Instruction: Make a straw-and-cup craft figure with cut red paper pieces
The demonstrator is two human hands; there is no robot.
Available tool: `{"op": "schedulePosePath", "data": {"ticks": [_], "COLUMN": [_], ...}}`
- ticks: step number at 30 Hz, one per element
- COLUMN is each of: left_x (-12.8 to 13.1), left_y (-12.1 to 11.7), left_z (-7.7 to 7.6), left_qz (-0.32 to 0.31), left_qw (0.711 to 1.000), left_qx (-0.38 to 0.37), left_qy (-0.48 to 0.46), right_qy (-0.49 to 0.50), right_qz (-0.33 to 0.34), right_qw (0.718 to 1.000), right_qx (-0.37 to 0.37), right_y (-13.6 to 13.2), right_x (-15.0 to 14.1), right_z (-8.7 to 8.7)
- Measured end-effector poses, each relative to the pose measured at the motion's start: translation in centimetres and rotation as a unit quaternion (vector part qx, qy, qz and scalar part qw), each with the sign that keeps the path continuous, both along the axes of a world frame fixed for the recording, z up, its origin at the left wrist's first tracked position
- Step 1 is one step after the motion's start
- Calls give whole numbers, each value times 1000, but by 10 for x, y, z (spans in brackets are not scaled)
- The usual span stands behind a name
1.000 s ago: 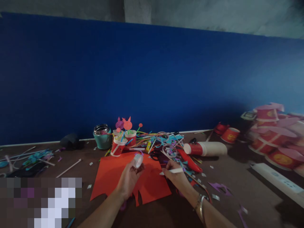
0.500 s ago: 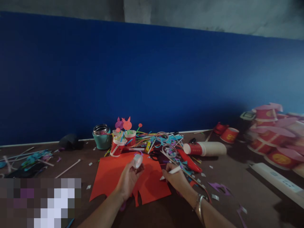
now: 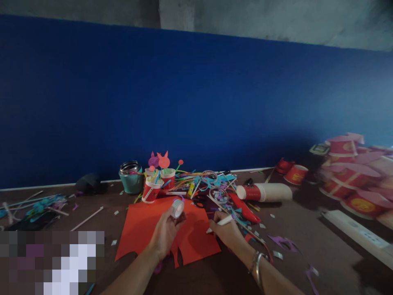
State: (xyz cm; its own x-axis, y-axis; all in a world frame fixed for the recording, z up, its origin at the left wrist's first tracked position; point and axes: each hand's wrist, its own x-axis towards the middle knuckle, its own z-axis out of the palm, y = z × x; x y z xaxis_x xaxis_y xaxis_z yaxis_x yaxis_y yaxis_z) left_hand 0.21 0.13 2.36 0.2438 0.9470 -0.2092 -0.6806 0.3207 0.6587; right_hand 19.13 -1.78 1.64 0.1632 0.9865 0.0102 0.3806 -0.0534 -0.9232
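Over the middle of a red paper sheet, my left hand grips a small roll of tape with its round face turned toward me. The sheet lies flat and its near edge is cut in curves. My right hand, a bracelet at its wrist, is closed around a white marker. The marker slants, its lower left end close over the sheet's right part; I cannot tell whether it touches the paper.
Red paper cups with paper animal shapes stand behind the sheet, beside a teal jar. A long sleeve of stacked cups lies to the right. Scraps and straws are scattered about. At right are a power strip and cup piles.
Almost nothing differs. Both hands keep their hold on the tape roll and the marker, and the view has shifted very slightly.
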Motion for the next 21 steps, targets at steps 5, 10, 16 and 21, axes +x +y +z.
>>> {"op": "schedulePosePath", "data": {"ticks": [5,10,16,21], "left_x": [0,0,-1,-1], "left_y": [0,0,0,1], "left_z": [0,0,-2,-2], "left_qz": [-7,-4,-5,-5], "left_qw": [1000,1000,1000,1000], "left_qx": [3,3,1,4], "left_qy": [-9,-12,-7,-6], "right_qy": [4,-2,-6,-7], "right_qz": [6,-2,8,8], "right_qw": [1000,1000,1000,1000], "right_qx": [-11,1,0,-3], "right_y": [-1,0,0,0], "right_x": [-2,0,1,0], "right_z": [0,0,-2,-4]}}
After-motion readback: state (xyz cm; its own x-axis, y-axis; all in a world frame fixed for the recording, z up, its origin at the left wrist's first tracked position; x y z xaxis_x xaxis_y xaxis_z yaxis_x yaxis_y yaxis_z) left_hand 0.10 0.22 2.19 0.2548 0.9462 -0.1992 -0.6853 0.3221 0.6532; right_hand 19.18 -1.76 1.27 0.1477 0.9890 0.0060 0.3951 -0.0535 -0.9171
